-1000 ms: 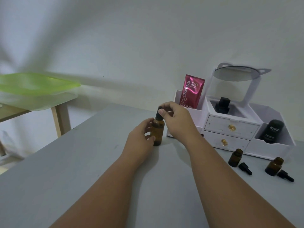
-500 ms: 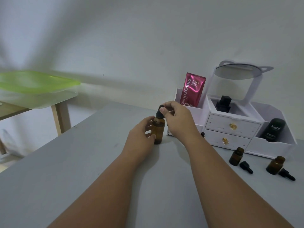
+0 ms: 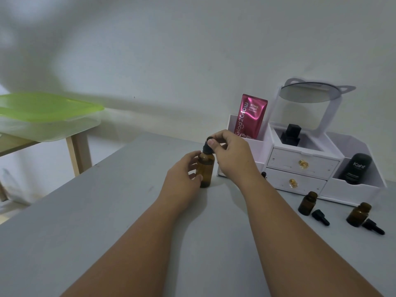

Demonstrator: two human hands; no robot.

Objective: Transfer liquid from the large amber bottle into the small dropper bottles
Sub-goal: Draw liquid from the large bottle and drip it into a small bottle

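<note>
Large amber bottle (image 3: pixel 206 173) unmoved, left hand (image 3: pixel 182 179) gripping, right hand (image 3: pixel 233 155) pinching cap (image 3: pixel 205 149), perhaps raised.

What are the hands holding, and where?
Left hand grips the large amber bottle round its body; right hand pinches its black dropper cap on top.

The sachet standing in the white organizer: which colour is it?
The sachet is glossy magenta with white lettering, clearest in the head view.
</note>
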